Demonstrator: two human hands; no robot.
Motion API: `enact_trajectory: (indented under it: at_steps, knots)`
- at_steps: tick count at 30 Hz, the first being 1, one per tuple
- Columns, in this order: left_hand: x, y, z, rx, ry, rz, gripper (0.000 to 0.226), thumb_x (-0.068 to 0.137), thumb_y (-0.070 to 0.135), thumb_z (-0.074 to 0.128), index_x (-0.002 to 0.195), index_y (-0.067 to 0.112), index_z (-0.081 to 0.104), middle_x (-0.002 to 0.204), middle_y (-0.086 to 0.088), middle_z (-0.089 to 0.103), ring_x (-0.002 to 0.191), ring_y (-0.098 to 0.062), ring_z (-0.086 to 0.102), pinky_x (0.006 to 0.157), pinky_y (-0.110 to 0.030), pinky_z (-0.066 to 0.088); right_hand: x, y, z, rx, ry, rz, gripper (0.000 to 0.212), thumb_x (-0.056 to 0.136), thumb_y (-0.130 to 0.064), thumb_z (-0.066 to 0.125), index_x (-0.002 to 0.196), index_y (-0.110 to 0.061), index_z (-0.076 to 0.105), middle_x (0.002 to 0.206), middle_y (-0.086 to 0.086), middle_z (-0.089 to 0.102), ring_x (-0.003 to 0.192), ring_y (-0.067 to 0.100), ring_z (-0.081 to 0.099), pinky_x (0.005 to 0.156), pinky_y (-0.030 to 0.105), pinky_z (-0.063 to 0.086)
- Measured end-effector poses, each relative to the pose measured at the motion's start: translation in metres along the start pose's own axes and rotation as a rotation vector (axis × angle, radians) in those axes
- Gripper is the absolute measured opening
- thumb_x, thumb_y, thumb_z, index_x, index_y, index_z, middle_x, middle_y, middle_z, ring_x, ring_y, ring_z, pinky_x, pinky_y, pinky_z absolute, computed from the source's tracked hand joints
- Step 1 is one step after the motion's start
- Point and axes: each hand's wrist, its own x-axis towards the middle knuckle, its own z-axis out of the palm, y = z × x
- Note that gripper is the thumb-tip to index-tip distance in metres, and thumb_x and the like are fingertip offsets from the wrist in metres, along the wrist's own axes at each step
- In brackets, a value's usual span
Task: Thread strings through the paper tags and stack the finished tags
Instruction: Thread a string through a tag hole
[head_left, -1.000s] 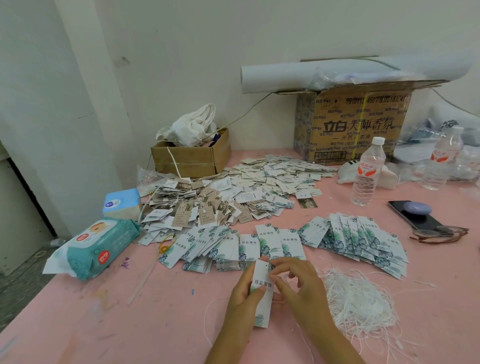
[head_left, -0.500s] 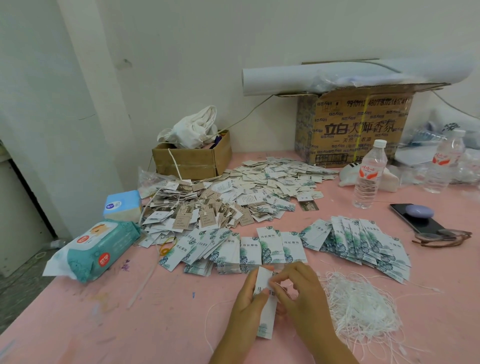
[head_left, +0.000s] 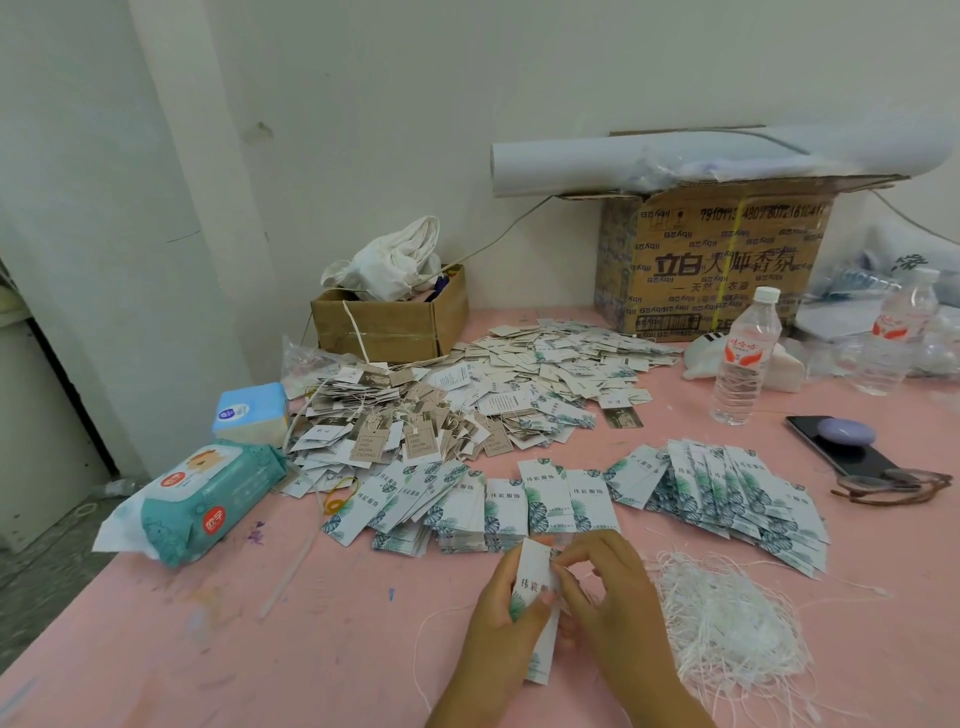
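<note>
- Head view: left hand grips one paper tag near the table's front edge; right hand pinches at its top.
- Judged midway: heap of strung tags behind, fanned tags apparently unthreaded, loose strings beside the right hand.
- Wipes pack, water bottle and phone lie well apart; nothing obstructs.

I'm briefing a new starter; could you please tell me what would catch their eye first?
The heap of paper tags covers the middle of the pink table, with a tangle of white strings at front right. Beside it, the left hand and right hand grip one tag.
</note>
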Motion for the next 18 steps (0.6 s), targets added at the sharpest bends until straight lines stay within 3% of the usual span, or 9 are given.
enact_trajectory:
  at_steps: [4,7,12,18]
  knots:
    - [0.0015,-0.0015,-0.0009,0.02,0.029,0.022,0.043,0.097,0.001,0.053,0.128,0.03,0.055,0.103,-0.008,0.073,0.077,-0.025,0.069,0.072,-0.04,0.06,0.0017,0.0023,0.0004,0.078,0.098,0.102,0.034,0.074,0.009,0.073,0.078,-0.023,0.063,0.081,-0.013,0.061,0.079,0.005,0.059,0.069,0.009,0.043]
    - [0.0016,-0.0009,-0.0009,0.019,0.046,0.041,0.042,0.098,0.002,0.052,0.13,0.029,0.054,0.106,-0.006,0.072,0.078,-0.021,0.069,0.068,-0.034,0.058,0.0007,0.0019,0.0021,0.186,0.053,0.191,0.033,0.078,0.004,0.072,0.076,-0.028,0.063,0.072,-0.011,0.065,0.07,0.007,0.062,0.062,0.009,0.044]
    - [0.0006,-0.0024,-0.0006,0.05,0.035,0.043,0.043,0.099,0.008,0.052,0.125,0.042,0.055,0.111,-0.002,0.071,0.092,-0.02,0.07,0.075,-0.031,0.056,-0.0022,-0.0003,0.0036,0.199,-0.022,0.175,0.034,0.078,0.003,0.072,0.075,-0.029,0.062,0.075,-0.013,0.065,0.074,0.007,0.061,0.067,0.007,0.042]
    - [0.0009,-0.003,-0.0003,-0.001,0.009,0.039,0.044,0.099,0.008,0.052,0.117,0.048,0.059,0.098,-0.004,0.072,0.075,-0.02,0.068,0.068,-0.032,0.056,-0.0014,-0.0026,0.0006,0.108,-0.038,0.104,0.033,0.078,-0.004,0.074,0.078,-0.034,0.062,0.089,-0.015,0.059,0.088,0.009,0.056,0.07,0.017,0.044]
